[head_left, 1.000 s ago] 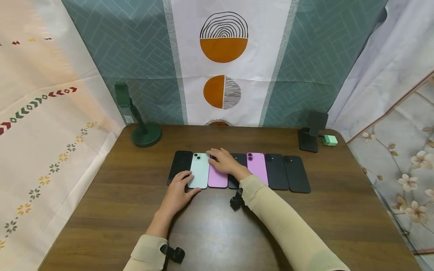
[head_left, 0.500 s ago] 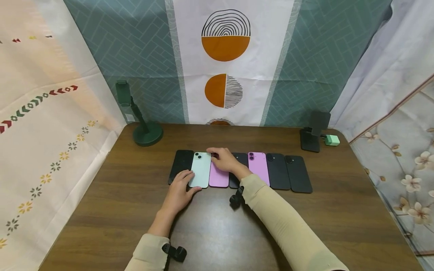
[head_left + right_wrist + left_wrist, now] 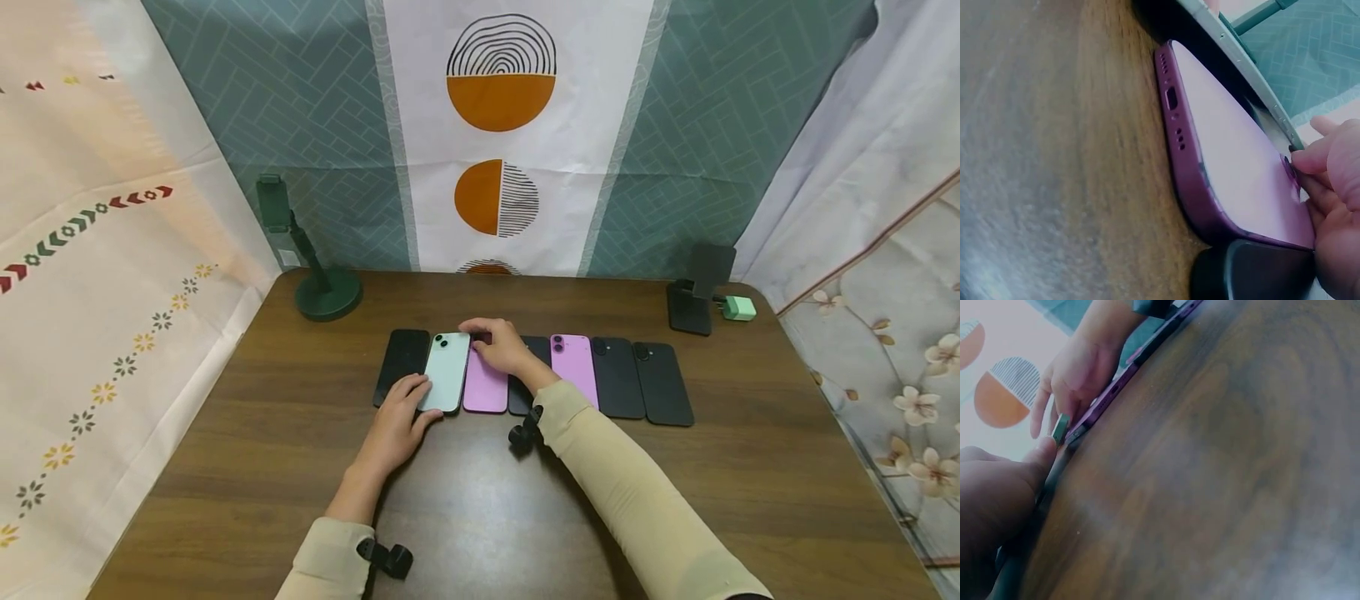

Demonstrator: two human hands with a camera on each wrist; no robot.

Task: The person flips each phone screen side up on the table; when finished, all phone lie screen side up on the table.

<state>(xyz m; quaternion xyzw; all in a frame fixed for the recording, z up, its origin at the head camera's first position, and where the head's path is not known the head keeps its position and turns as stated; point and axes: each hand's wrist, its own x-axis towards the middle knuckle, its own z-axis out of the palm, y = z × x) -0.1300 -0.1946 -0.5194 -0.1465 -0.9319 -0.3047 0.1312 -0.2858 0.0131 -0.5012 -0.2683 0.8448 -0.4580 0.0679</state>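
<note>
Mint phone [image 3: 447, 367], camera end far, long axis near–far with slight rightward lean, raised between black phone [image 3: 401, 358] (left) and lilac phone [image 3: 486, 387] (right). Left hand [image 3: 393, 427] grips its near end; right hand [image 3: 501, 346] pinches its far right corner. Wooden table [image 3: 225, 433]; patterned cloth [image 3: 510, 142] beyond.

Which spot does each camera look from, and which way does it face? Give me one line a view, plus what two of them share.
Head: on the person's head, facing forward and down at the table; left hand, right hand and both sleeves show.
Left wrist: on that wrist, facing low along the phones' near ends; left hand at lower left, right hand beyond.
Right wrist: on that wrist, facing a pink phone's port end; right hand at the right edge.
Shared: both wrist views catch the pale green phone's edge.
</note>
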